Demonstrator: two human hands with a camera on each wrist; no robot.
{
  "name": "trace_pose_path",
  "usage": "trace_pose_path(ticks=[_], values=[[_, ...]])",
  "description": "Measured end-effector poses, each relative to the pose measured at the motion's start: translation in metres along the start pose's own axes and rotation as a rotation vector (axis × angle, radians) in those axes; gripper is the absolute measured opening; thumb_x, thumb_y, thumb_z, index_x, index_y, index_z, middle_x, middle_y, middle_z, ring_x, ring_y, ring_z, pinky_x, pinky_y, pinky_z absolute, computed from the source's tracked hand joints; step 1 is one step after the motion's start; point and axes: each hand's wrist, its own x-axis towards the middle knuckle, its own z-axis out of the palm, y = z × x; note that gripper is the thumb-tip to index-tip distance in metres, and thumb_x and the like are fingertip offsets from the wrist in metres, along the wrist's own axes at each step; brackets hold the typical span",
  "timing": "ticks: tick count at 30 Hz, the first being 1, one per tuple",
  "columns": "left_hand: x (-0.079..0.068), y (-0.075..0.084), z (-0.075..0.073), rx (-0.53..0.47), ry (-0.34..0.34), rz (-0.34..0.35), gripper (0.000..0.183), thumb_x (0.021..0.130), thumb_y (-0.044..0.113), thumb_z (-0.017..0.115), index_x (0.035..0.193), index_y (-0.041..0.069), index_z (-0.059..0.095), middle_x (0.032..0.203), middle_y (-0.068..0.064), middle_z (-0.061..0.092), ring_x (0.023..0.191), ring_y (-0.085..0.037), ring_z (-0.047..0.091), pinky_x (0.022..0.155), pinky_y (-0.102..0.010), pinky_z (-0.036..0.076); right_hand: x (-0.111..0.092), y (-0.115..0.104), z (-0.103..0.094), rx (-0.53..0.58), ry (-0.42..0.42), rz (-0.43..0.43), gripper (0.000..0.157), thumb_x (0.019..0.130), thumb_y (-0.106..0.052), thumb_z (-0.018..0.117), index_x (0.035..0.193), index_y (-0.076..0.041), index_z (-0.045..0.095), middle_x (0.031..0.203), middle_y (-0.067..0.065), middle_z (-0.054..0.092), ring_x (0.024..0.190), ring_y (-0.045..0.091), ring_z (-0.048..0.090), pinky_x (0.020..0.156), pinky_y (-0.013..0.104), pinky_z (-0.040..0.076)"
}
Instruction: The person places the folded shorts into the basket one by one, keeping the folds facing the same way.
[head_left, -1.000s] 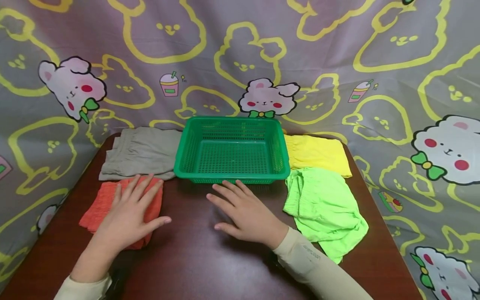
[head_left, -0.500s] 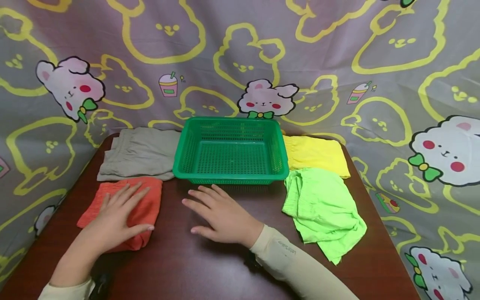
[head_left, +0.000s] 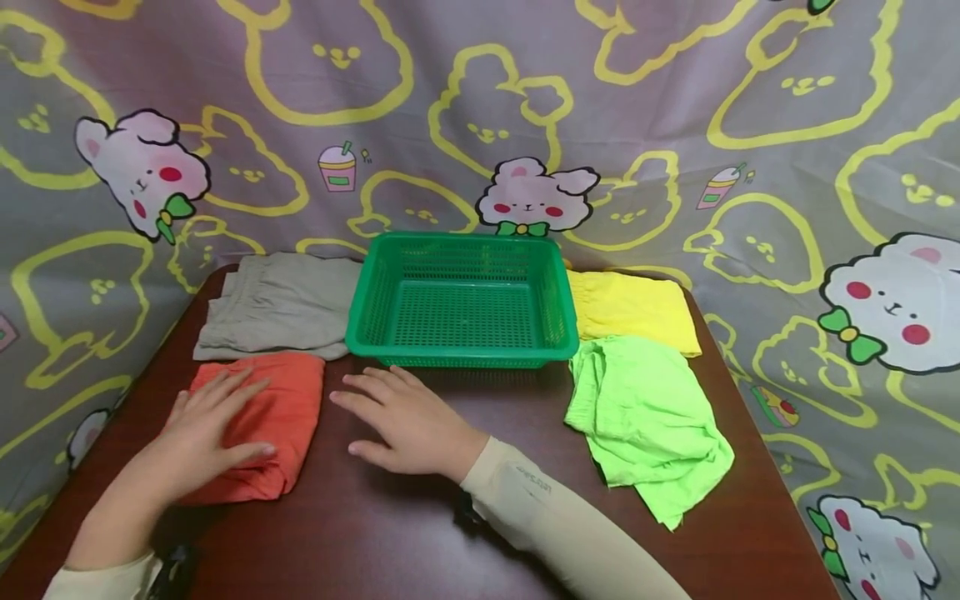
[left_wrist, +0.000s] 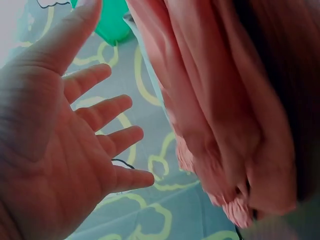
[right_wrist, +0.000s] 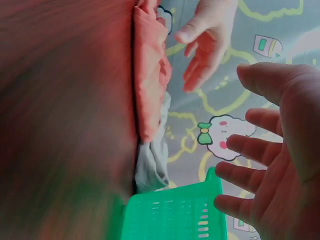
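A folded orange-red garment, with a gathered edge like the waistband of shorts, lies at the left of the table. Over its left part hovers my left hand, fingers spread and nothing held. In the left wrist view a gap shows between that palm and the orange-red cloth. My right hand is held above the table just right of this garment, fingers apart and holding nothing. Beyond it stands a green plastic basket with perforated walls and nothing inside.
A folded grey garment lies left of the basket, behind the orange-red one. To the right are a folded yellow garment and a loosely folded neon green one. A patterned curtain hangs close around the dark brown table.
Both hands have moved left, the right from in front of the basket toward the orange-red garment, the left toward that garment's outer side. The garments and basket stay in place.
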Motion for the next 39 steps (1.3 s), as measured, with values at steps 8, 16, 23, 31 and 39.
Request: trace_pose_path(ticks=[8,16,23,31,39], values=[[0.003,-0.017,-0.001,0.022,-0.08,-0.07,0.099,0.076,0.049,0.086,0.155,0.01,0.04,0.157,-0.031,0.03,0.146,-0.059,0.015,0.106,-0.085,0.001,0.031,-0.012,0.0,0.009,-0.056,0.005,0.063,0.104,-0.056,0.047,0.159,-0.026,0.037,0.162,-0.001,0.038,0.152,0.018,0.031,0.126,0.043,0.022],[0.009,-0.025,0.002,0.015,-0.17,-0.132,0.105,0.074,0.054,0.086,0.154,0.006,0.039,0.158,-0.035,0.025,0.144,-0.061,0.013,0.105,-0.085,0.004,0.059,-0.026,0.02,0.001,-0.102,0.037,0.061,0.102,-0.056,0.05,0.155,-0.027,0.043,0.156,-0.004,0.046,0.146,0.013,0.038,0.123,0.035,0.027],[0.011,-0.026,0.006,0.044,-0.181,-0.13,0.1,0.075,0.044,0.089,0.152,0.002,0.041,0.156,-0.035,0.028,0.142,-0.062,0.016,0.102,-0.086,0.016,0.08,-0.036,0.034,-0.009,-0.176,0.094,0.06,0.101,-0.056,0.054,0.154,-0.031,0.044,0.152,-0.01,0.048,0.142,0.01,0.041,0.121,0.033,0.029],[0.015,-0.029,0.01,0.051,-0.188,-0.115,0.099,0.071,0.045,0.09,0.147,-0.002,0.048,0.153,-0.037,0.032,0.139,-0.064,0.019,0.105,-0.08,0.023,0.099,-0.043,0.048,-0.1,-0.258,0.11,0.06,0.1,-0.057,0.056,0.154,-0.034,0.044,0.153,-0.012,0.044,0.144,0.011,0.038,0.121,0.036,0.029],[0.018,-0.026,0.012,0.087,-0.204,-0.12,0.098,0.07,0.042,0.091,0.146,-0.003,0.05,0.151,-0.038,0.035,0.137,-0.064,0.022,0.105,-0.079,0.026,0.116,-0.052,0.057,-0.139,-0.308,0.098,0.056,0.102,-0.055,0.053,0.152,-0.03,0.048,0.154,-0.011,0.044,0.145,0.009,0.037,0.122,0.027,0.027]])
